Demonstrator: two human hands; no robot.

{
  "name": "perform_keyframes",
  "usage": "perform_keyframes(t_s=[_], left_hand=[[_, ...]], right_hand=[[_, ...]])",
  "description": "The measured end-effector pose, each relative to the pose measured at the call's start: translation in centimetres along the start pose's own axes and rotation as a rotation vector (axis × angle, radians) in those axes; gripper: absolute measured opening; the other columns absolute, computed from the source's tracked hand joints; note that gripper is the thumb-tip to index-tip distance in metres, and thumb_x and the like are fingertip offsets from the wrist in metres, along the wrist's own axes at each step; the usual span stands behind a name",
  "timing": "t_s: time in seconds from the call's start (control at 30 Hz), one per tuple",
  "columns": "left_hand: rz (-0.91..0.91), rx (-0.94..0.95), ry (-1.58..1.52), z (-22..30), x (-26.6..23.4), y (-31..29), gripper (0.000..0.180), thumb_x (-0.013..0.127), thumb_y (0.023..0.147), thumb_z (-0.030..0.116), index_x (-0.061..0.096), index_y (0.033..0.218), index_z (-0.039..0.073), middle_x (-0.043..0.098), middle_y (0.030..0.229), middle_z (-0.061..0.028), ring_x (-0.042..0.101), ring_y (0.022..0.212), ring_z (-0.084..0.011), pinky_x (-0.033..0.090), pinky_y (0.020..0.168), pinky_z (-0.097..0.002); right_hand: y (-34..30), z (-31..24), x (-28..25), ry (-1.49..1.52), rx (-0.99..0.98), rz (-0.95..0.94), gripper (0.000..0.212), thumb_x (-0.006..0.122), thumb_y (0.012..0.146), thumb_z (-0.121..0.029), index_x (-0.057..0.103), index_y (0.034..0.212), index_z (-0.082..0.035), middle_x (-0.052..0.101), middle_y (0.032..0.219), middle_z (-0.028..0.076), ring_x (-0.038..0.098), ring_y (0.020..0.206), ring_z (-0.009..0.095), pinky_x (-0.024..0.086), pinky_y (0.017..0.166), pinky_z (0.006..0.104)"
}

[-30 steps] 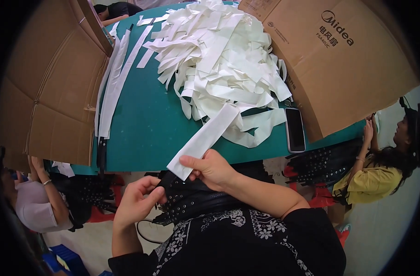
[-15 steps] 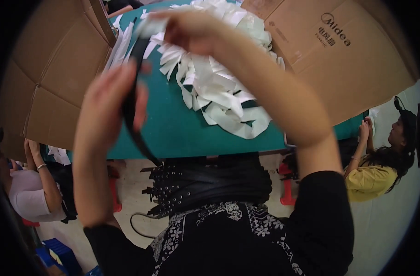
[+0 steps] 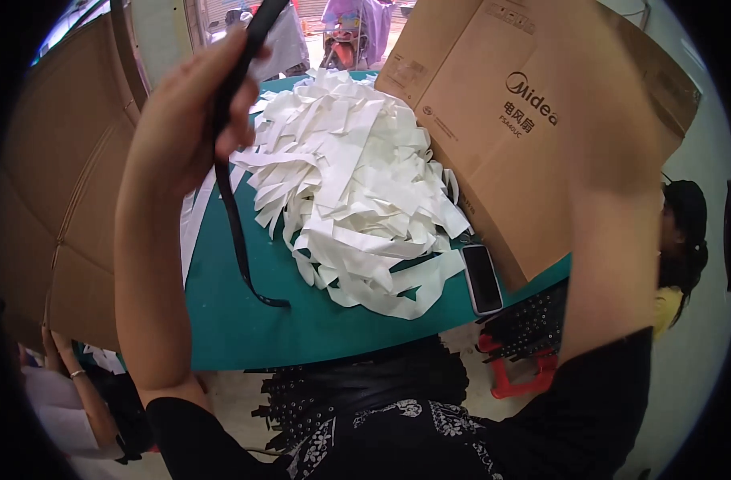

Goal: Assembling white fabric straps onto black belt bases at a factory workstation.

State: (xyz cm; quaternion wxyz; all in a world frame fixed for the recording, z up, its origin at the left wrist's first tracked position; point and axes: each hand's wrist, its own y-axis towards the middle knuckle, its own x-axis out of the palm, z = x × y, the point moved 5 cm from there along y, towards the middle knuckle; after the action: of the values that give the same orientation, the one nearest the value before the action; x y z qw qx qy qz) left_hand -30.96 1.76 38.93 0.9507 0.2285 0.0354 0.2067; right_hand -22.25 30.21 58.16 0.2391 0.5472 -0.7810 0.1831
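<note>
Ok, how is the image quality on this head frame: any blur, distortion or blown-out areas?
Head view: strong fisheye bending, with a black rim around the picture. The right forearm is very close and blurred, and its hand is out of frame. The left hand holding the black strap is fairly sharp. The pile of white strips is bright and nearly washed out. The bright doorway at top looks overexposed.

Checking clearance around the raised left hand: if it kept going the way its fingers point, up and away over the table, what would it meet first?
Probably nothing nearby. The left hand, gripping a black strap, points past the green table; depth is unclear.
</note>
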Motion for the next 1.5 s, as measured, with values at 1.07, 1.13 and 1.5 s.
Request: perform_keyframes(t_s=[1.07,1.13,1.5], left_hand=[[0.283,-0.536,0.558,-25.3,6.4,-20.6,0.032,0.052,0.088,0.020,0.044,0.111,0.001,0.046,0.067,0.0030,0.039,0.059,-0.0042,0.034,0.054,-0.0189],[0.338,-0.532,0.516,-26.4,6.2,-20.1,0.023,0.051,0.088,0.020,0.052,0.100,0.001,0.043,0.064,0.0049,0.037,0.057,-0.0032,0.032,0.053,-0.0197],[0.386,-0.511,0.572,-21.9,5.2,-18.6,0.029,0.053,0.085,0.015,0.048,0.062,0.000,0.039,0.052,0.0049,0.031,0.050,-0.0025,0.027,0.043,-0.0214]], right_hand=[[-3.5,47.1,-19.8,-0.310,0.199,0.135,0.021,0.061,0.082,-0.025,0.059,0.085,-0.004,0.059,0.073,-0.001,0.044,0.050,0.006,0.036,0.046,0.0194],[-3.4,46.9,-20.3,-0.216,0.175,0.106,0.020,0.061,0.082,-0.024,0.059,0.084,-0.005,0.058,0.073,-0.001,0.045,0.051,0.006,0.036,0.047,0.0195],[-7.1,49.9,-16.6,-0.197,0.334,0.046,0.022,0.066,0.078,-0.024,0.058,0.084,-0.005,0.054,0.066,0.000,0.033,0.042,0.005,0.023,0.038,0.0201]])
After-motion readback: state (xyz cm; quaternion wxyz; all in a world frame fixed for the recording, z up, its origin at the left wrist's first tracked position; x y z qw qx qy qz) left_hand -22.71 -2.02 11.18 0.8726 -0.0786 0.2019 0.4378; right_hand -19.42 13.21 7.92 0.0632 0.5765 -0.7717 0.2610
